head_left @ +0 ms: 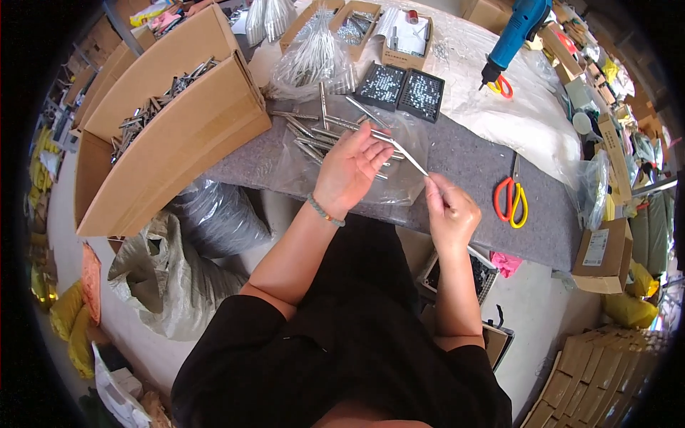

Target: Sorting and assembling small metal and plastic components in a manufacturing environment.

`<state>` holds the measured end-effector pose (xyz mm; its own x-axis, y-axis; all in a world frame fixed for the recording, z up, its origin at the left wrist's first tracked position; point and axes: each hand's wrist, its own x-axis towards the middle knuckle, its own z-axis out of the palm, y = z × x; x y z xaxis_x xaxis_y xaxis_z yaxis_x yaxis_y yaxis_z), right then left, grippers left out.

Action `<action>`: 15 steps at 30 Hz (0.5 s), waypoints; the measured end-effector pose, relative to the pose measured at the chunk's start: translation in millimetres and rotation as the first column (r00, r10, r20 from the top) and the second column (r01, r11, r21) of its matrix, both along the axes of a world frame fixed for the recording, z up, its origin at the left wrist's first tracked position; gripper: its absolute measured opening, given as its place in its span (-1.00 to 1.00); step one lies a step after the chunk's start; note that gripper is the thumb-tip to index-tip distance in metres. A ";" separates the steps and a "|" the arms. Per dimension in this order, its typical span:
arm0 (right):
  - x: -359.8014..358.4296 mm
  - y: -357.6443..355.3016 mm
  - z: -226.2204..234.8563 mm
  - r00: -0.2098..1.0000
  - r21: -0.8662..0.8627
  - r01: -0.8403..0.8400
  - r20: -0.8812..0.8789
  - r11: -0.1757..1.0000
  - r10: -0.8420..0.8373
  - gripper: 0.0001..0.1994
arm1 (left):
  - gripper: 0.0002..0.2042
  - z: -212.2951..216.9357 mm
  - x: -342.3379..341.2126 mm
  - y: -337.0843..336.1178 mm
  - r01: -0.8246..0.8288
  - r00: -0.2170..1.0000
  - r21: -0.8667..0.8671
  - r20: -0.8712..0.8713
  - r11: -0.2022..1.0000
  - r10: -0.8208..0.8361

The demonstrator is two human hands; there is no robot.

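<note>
Grey worktable, white-labelled carton beside; slim rod in right hand, left hand loose, its grip unclear.

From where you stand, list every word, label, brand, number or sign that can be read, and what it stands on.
None can be read.
White label on the brown carton at right: print too small.
Front of the small open box at the table's far side: dark print, too small.
Slim metal piece in the right hand: no lettering shows.
</note>
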<state>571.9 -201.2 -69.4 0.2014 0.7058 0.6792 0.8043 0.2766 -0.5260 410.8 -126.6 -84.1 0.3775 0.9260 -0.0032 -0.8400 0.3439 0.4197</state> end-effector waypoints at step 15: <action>-6.0 7.2 4.7 0.983 -0.452 -0.104 0.090 0.886 0.161 -0.73 | -0.86 -16.0 8.6 -13.6 0.034 0.966 0.069 -0.258 0.997 -0.015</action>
<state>565.9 -194.0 -64.7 0.0210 0.9533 0.3013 0.8418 0.1457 -0.5198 419.4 -140.1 -100.1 0.3953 0.9178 -0.0367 -0.6924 0.3240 0.6446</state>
